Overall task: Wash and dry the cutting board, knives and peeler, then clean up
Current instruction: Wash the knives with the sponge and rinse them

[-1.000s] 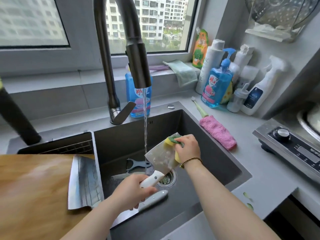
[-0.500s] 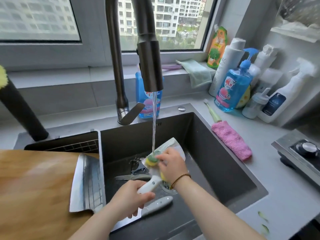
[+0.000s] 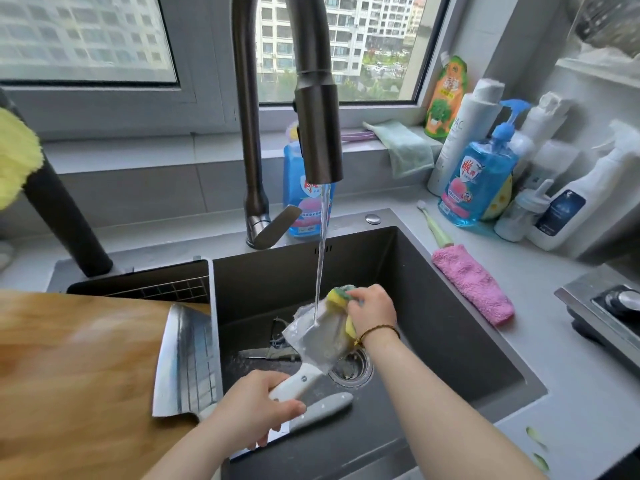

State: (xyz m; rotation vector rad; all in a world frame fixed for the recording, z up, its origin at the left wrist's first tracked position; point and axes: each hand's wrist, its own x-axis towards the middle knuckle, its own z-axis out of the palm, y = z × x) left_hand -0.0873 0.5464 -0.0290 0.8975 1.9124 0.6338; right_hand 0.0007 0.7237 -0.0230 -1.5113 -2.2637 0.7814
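My left hand (image 3: 254, 407) grips the white handle of a cleaver (image 3: 317, 337) over the dark sink (image 3: 450, 323), its blade under the running water. My right hand (image 3: 372, 311) holds a yellow-green sponge (image 3: 337, 296) against the blade's far edge. A second cleaver (image 3: 188, 365) lies on the wooden cutting board (image 3: 76, 382) at the left. In the sink lie a knife with a grey handle (image 3: 320, 410), a small knife (image 3: 266, 353) and a peeler (image 3: 277, 332).
The tap (image 3: 317, 116) runs above the sink. Soap bottles (image 3: 479, 174) and spray bottles stand at the back right. A pink cloth (image 3: 472, 287) lies on the counter beside the sink. A stove (image 3: 609, 313) sits at the right edge.
My right hand has slid the sponge from near the handle back up to the blade's far end. The blade now tilts flatter under the water stream.
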